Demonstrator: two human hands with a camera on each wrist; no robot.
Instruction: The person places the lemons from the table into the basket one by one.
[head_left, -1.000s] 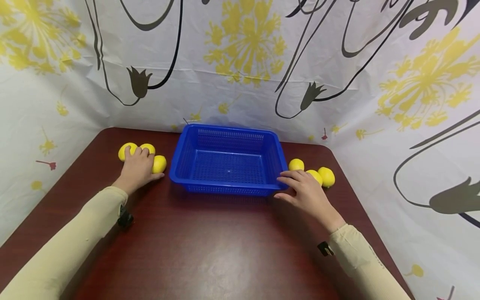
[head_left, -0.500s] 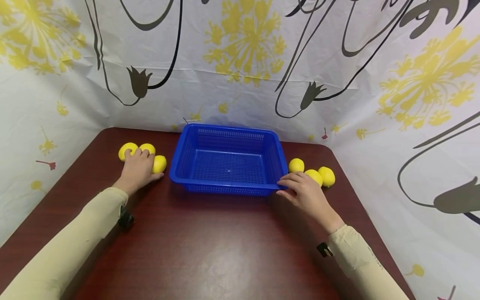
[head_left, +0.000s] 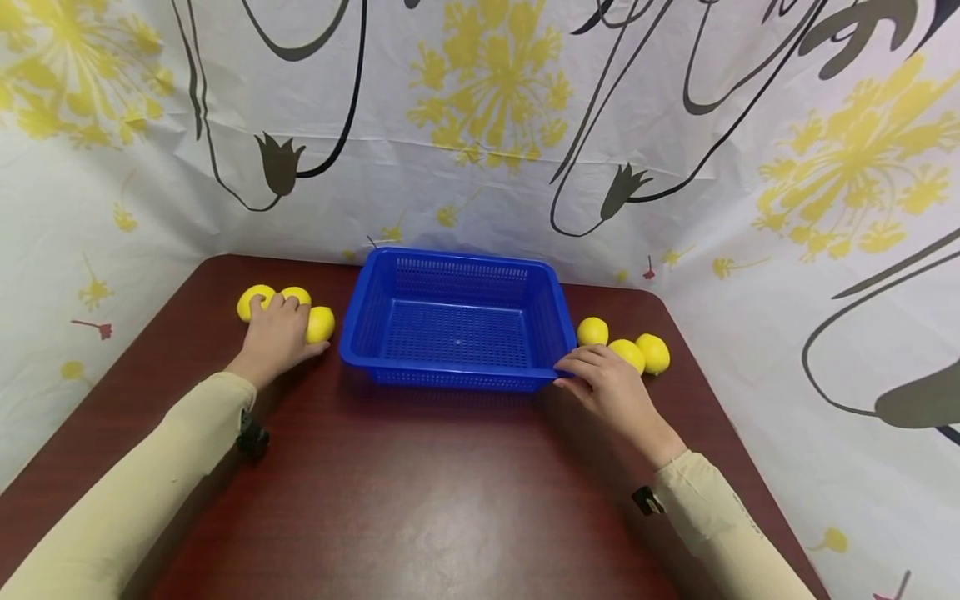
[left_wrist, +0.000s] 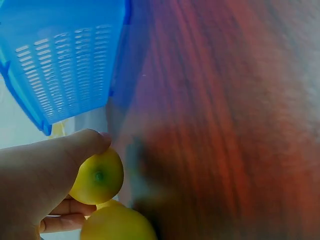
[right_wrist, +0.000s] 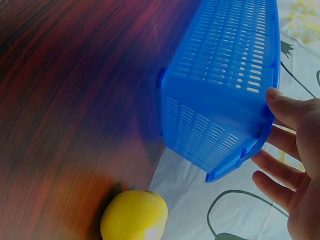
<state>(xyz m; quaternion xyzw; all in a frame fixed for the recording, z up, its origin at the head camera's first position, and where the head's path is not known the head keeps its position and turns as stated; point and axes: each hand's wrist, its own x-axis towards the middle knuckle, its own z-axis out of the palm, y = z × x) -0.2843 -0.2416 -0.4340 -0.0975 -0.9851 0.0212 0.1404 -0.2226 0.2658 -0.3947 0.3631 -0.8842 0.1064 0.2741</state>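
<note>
My left hand [head_left: 276,337] pinches a yellow lemon [head_left: 320,325] between thumb and fingers, at the left of the blue plastic basket [head_left: 457,368]. In the left wrist view that lemon [left_wrist: 100,176] shows its stem end under the thumb, and another lemon [left_wrist: 119,226] lies right by it. Two more lemons, one at the far left [head_left: 253,302] and one behind the fingers [head_left: 296,295], sit against the hand. My right hand [head_left: 611,387] grips the basket's near right corner; the right wrist view has the thumb on the rim [right_wrist: 274,102] and the fingers along its other side.
Three lemons rest right of the basket: one near its side [head_left: 592,331], one partly behind my right hand [head_left: 627,354], one farther right [head_left: 653,354]. The dark red wooden table [head_left: 420,492] meets patterned white sheeting [head_left: 465,200] at the back and sides.
The lemon in my left hand has shifted slightly up and right. My right thumb and fingers have closed in on the basket's corner.
</note>
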